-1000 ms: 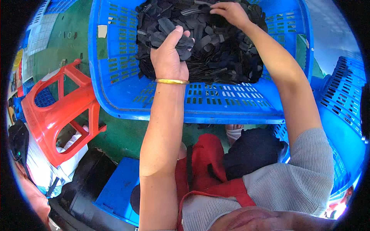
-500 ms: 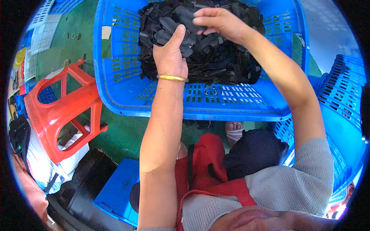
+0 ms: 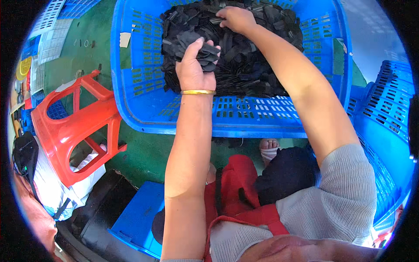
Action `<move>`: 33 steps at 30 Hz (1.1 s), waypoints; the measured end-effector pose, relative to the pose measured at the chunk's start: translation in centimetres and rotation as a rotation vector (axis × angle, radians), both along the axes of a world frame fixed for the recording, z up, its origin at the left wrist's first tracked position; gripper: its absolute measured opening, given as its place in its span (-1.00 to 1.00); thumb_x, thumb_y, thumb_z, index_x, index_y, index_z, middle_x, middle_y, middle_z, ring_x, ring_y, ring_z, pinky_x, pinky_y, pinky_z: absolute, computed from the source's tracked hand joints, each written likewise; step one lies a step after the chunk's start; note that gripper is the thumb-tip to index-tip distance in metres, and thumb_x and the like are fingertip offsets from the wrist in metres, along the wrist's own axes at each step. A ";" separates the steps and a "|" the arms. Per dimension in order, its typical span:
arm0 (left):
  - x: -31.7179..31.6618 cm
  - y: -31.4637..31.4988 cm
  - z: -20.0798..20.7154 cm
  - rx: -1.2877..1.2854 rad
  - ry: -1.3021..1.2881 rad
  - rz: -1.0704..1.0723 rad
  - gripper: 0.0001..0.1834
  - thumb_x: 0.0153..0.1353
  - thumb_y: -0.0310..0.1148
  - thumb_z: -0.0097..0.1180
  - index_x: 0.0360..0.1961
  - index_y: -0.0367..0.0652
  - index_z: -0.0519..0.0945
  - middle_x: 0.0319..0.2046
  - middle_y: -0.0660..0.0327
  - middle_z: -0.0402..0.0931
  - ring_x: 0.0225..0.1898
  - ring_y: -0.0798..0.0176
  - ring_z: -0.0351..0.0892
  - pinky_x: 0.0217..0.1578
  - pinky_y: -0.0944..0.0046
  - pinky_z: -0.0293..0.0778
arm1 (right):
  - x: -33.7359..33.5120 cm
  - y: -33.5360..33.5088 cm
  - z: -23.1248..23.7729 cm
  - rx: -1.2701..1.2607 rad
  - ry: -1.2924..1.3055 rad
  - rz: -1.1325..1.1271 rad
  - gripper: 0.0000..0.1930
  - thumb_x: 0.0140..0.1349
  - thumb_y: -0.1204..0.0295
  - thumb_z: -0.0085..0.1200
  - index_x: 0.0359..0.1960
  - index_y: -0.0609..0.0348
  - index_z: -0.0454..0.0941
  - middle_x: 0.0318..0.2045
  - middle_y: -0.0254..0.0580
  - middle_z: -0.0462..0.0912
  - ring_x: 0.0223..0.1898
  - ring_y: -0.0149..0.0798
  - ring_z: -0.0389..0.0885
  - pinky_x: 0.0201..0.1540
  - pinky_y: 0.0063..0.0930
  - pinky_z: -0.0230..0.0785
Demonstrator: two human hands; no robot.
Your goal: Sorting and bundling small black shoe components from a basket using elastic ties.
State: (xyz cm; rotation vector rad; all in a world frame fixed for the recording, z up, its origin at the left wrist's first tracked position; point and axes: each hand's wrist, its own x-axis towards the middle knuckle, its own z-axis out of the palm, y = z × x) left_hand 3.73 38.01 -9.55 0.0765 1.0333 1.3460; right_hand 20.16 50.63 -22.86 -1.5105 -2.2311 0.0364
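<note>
A large blue slotted plastic basket (image 3: 262,131) holds a deep heap of thin, flat black pieces (image 3: 248,76); their material I cannot make out. My left hand (image 3: 195,72), with a gold bangle at the wrist, is closed around a loose stack of these black pieces (image 3: 192,41), thumb on top. Farther back, above the heap, my right hand (image 3: 239,19) has its fingers curled, and a black piece (image 3: 214,20) shows at the fingertips. The undersides of both grips are partly hidden.
A red plastic stool (image 3: 61,131) lies tipped at the left on the green floor (image 3: 144,153). A blue bin (image 3: 139,214) sits at the lower left beside a white bag (image 3: 87,183). Blue slotted baskets (image 3: 388,109) are stacked at the right.
My right hand has moved away from the left hand, toward the back of the heap. The left hand has turned slightly, showing more of its stack. The whole view has shifted a little.
</note>
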 end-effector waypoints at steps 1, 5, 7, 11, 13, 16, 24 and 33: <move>-0.4 0.0 0.0 0.000 0.006 0.010 -0.74 0.12 -0.46 0.23 -0.16 -0.25 0.50 -0.19 0.12 0.51 -0.12 0.10 0.54 -0.05 -0.05 0.52 | -0.5 -0.2 0.6 0.000 0.006 0.010 -0.79 0.11 0.20 0.18 -0.25 -0.07 0.68 -0.40 -0.33 0.71 -0.32 -0.18 0.69 -0.27 -0.26 0.50; -0.9 -0.1 0.5 0.049 -0.073 -0.053 -0.69 0.14 -0.42 0.24 -0.10 -0.20 0.48 -0.17 0.15 0.52 -0.11 0.10 0.53 -0.06 -0.04 0.51 | 0.2 -0.7 3.0 -0.527 0.073 -0.102 -0.84 0.11 0.20 0.14 -0.30 -0.17 0.66 -0.17 -0.33 0.66 -0.13 -0.16 0.63 -0.10 -0.19 0.49; -0.6 0.1 1.2 0.067 -0.054 -0.080 -0.71 0.15 -0.40 0.24 -0.12 -0.19 0.50 -0.16 0.16 0.52 -0.10 0.10 0.53 -0.06 -0.03 0.51 | 1.3 -0.7 3.4 -0.385 0.067 -0.060 -0.79 0.17 0.20 0.11 -0.17 -0.21 0.64 -0.06 -0.30 0.62 -0.04 -0.16 0.60 -0.06 -0.20 0.47; -0.8 -0.3 0.0 0.159 -0.011 -0.139 -0.75 0.16 -0.39 0.22 -0.14 -0.18 0.52 -0.20 0.16 0.55 -0.13 0.09 0.56 -0.15 -0.02 0.54 | -0.4 -1.0 2.5 -0.412 0.162 -0.036 -0.61 0.25 0.20 0.06 0.14 -0.24 0.47 0.03 -0.21 0.58 0.05 -0.10 0.55 0.05 -0.16 0.43; -0.1 -1.2 0.2 0.152 0.043 -0.086 -0.78 0.17 -0.38 0.20 -0.16 -0.14 0.53 -0.25 0.17 0.57 -0.17 0.10 0.59 -0.21 0.01 0.56 | -0.3 -1.1 0.3 -0.405 0.035 -0.059 -0.60 0.23 0.19 0.08 0.13 -0.22 0.48 0.06 -0.24 0.57 0.05 -0.09 0.55 0.08 -0.16 0.42; -2.4 -3.5 4.9 0.267 0.160 -0.121 -0.77 0.17 -0.38 0.20 -0.14 -0.13 0.53 -0.23 0.18 0.57 -0.18 0.10 0.60 -0.19 0.02 0.56 | 0.8 -1.5 -0.5 -0.473 0.176 -0.218 -0.66 0.13 0.23 0.16 -0.04 -0.05 0.61 -0.05 -0.14 0.63 -0.02 -0.01 0.58 0.03 -0.15 0.42; -15.5 -9.6 15.0 0.360 0.394 -0.097 -0.77 0.24 -0.37 0.14 -0.10 -0.14 0.48 -0.14 0.16 0.53 -0.08 0.16 0.55 0.01 -0.14 0.49 | -6.6 -4.5 19.5 -0.760 1.292 0.592 -0.85 0.28 0.30 0.09 -0.33 0.09 0.58 -0.51 -0.44 0.54 -0.47 -0.53 0.44 -0.37 -0.65 0.26; -13.6 -16.3 16.5 0.472 0.100 0.015 -0.49 0.36 0.06 -0.09 0.02 -0.19 0.44 -0.28 0.34 0.48 -0.40 0.46 0.32 -0.33 0.38 0.28 | -17.8 -23.1 32.0 -1.092 1.264 0.407 -0.82 0.16 0.41 0.17 -0.37 0.29 0.51 -0.48 -0.20 0.65 -0.49 -0.38 0.66 -0.41 -0.55 0.54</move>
